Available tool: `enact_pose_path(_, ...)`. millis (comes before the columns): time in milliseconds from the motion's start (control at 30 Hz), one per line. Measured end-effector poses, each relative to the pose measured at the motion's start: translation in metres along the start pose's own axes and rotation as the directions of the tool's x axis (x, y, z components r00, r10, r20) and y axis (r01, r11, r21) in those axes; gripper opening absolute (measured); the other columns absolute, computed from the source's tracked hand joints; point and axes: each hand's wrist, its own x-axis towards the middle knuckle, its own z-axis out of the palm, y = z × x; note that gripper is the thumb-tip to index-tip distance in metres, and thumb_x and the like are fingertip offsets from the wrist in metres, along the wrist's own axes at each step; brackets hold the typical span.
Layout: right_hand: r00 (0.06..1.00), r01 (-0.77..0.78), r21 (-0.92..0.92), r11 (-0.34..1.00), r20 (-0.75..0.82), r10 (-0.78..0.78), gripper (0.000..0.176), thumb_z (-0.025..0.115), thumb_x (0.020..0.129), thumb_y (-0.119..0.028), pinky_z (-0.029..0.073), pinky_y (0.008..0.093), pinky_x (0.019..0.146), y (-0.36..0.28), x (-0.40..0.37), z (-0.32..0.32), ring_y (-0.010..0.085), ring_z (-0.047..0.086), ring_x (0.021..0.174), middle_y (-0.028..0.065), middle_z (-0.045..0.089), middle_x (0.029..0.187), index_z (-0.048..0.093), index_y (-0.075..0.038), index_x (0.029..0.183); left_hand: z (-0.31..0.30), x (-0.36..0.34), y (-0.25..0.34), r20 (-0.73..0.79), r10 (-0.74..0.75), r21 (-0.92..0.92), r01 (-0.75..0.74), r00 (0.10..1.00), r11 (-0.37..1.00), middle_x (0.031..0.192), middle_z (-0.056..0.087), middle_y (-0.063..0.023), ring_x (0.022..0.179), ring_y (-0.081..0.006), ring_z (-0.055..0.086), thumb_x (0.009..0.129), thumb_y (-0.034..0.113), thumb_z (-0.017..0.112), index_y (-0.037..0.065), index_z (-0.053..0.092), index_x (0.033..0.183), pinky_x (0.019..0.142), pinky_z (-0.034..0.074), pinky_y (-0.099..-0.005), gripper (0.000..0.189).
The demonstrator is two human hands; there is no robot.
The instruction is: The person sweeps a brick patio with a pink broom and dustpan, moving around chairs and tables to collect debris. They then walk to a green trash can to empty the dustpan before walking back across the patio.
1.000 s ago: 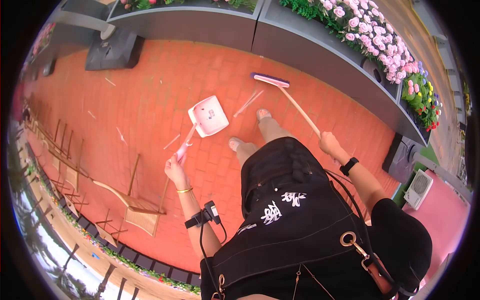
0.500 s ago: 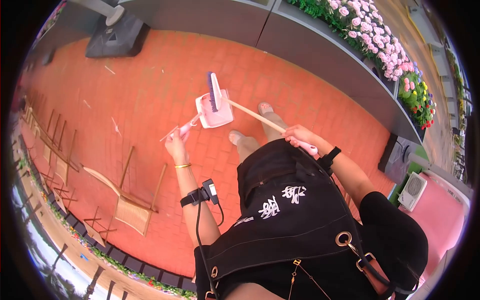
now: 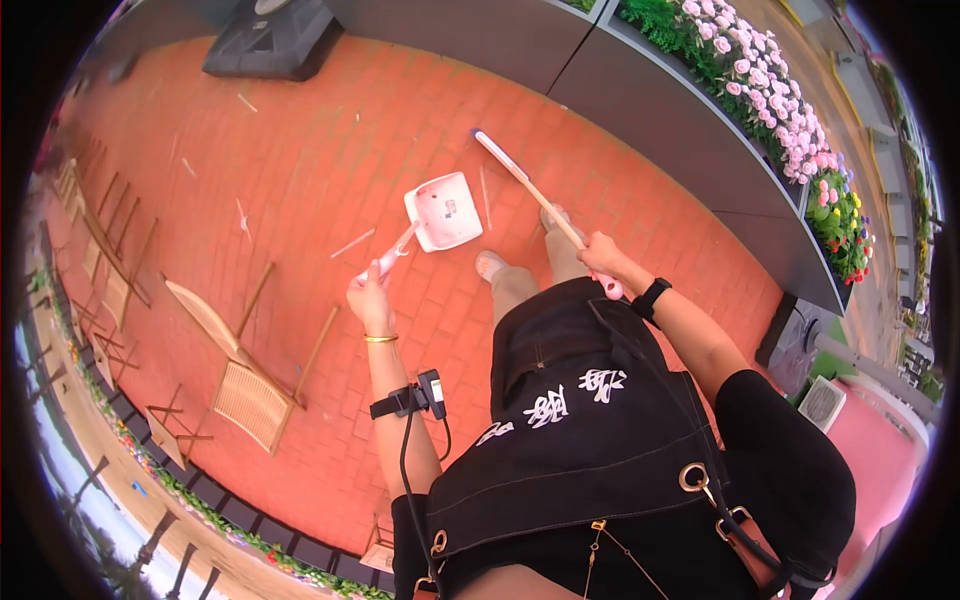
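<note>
My left hand point(image 3: 370, 292) is closed around the pink handle of a dustpan point(image 3: 430, 232). The pan is white and pink, sits low over the brick floor, and has a small greyish mark or scrap inside it. In my right hand point(image 3: 603, 258) is the wooden pole of a broom point(image 3: 545, 203), gripped near its pink end. The broom's narrow white head with purple bristles is to the right of the pan, towards the grey planter. A thin pale strip point(image 3: 486, 198) lies between pan and broom, and another strip point(image 3: 353, 243) is near my left hand.
More pale strips point(image 3: 243, 220) are scattered on the red brick floor point(image 3: 330, 150). Wooden chairs point(image 3: 250, 400) stand at the left. A dark weighted base point(image 3: 270, 45) is at the far side. The grey planter point(image 3: 680, 130) with pink flowers point(image 3: 760, 80) borders the right.
The broom head has swung off the dustpan to the right, leaving the pan's inside visible. My view has shifted slightly, and my right hand has turned the pole.
</note>
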Motion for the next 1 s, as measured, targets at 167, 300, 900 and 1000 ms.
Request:
enact_pose_path(167,0.990,-0.050,0.398,0.916,0.143,-0.008,0.009,0.051,0.073,-0.006,0.036,0.0244,0.030,0.011,-0.004,0.045,0.0114,0.044,0.036,0.0039,0.045,0.052,0.052,0.003,0.074,0.009,-0.007,0.001,-0.018,-0.037,-0.140,0.034,0.999,0.990,0.081,0.057,-0.0178,0.072,-0.0208,0.059,0.077,0.011,0.059,-0.009,0.047,0.080,0.066,0.051,-0.0300,0.024)
enact_pose_path(300,0.904,-0.230,0.657,0.718,0.417,-0.092,0.015,0.053,0.076,-0.010,0.030,0.0214,0.033,0.027,-0.025,0.032,0.0071,0.038,0.039,0.0004,0.043,0.058,0.052,0.002,0.085,0.001,0.000,-0.004,-0.031,-0.078,-0.154,0.073,0.996,0.985,0.082,0.057,-0.0179,0.072,-0.0215,0.059,0.077,0.012,0.058,-0.010,0.049,0.082,0.065,0.051,-0.0296,0.024)
enact_pose_path(900,0.967,-0.103,0.040,0.994,-0.229,0.110,0.021,0.052,0.070,-0.008,0.047,0.0317,0.039,0.196,-0.107,0.043,0.0209,0.057,0.042,0.0140,0.054,0.050,0.056,0.010,0.079,-0.113,-0.075,-0.002,0.157,-0.025,-0.064,0.035,0.987,0.997,0.091,0.053,-0.0241,0.085,-0.0289,0.056,0.080,0.012,0.052,-0.015,0.045,0.091,0.076,0.049,-0.0332,0.030)
enact_pose_path(1000,0.945,-0.208,0.064,0.976,-0.244,0.218,0.021,0.052,0.070,-0.007,0.047,0.0320,0.039,0.221,-0.122,0.062,0.0218,0.057,0.043,0.0155,0.054,0.050,0.055,0.013,0.074,-0.131,-0.096,-0.004,0.158,0.023,-0.081,-0.010,0.987,0.997,0.092,0.053,-0.0240,0.088,-0.0283,0.055,0.082,0.012,0.048,-0.016,0.045,0.090,0.080,0.048,-0.0326,0.029)
